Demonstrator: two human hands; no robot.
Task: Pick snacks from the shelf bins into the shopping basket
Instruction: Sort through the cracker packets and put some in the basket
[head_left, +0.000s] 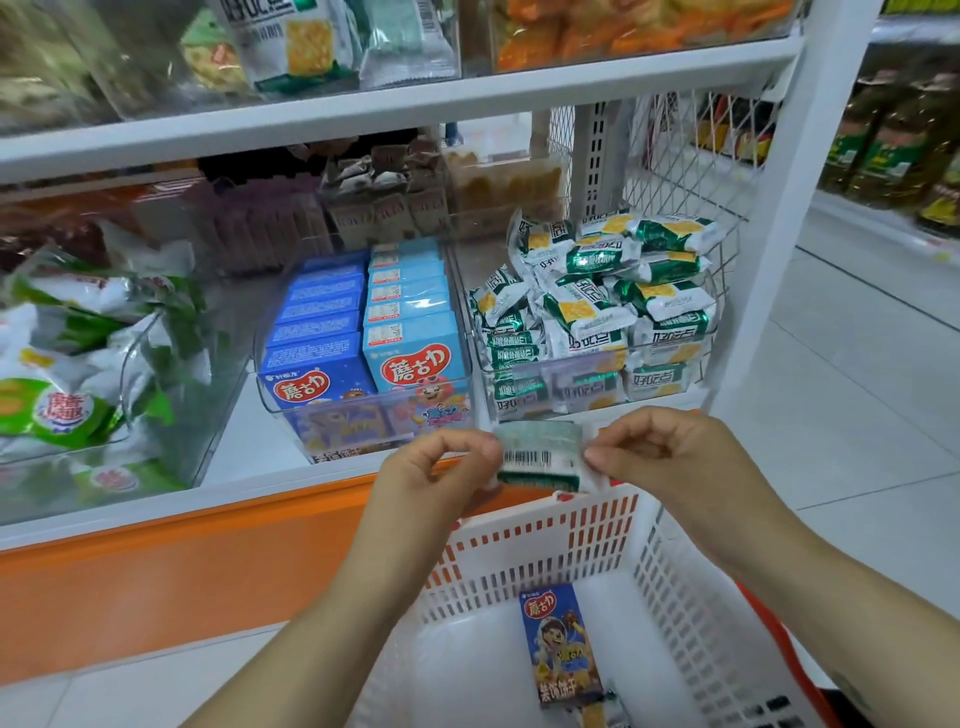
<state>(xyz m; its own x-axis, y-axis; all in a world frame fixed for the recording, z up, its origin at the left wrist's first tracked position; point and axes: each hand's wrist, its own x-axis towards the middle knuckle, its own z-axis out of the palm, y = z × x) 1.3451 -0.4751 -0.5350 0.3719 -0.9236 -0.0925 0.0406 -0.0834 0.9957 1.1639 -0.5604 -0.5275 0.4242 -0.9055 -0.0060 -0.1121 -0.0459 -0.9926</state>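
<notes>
Over the far rim of the white basket (675, 587), just in front of the shelf edge, a small cracker packet (537, 457) hangs between two hands. The left hand (436, 467) pinches its left end between thumb and forefinger, its fingers (462, 441) curled. The right hand (670, 457) pinches the right end the same way.

To my eye the pick is done and the drop is the step in hand: the packet is out of its clear bin (587, 364) and not yet in the basket. The next move, I'd judge, calls only for lowering it past the rim and letting go, perhaps beside the blue box (561, 649) lying on the basket floor.

The packet is thin, crinkly film in green and white, barcode side up, and pillow-shaped; it should fall softly. The other packets (613, 291) lie heaped in the bin, glossy and slippery-looking. The basket is stiff moulded plastic with slotted walls. The neighbouring boxes (358, 332) are crisp card, stood in tidy rows.
</notes>
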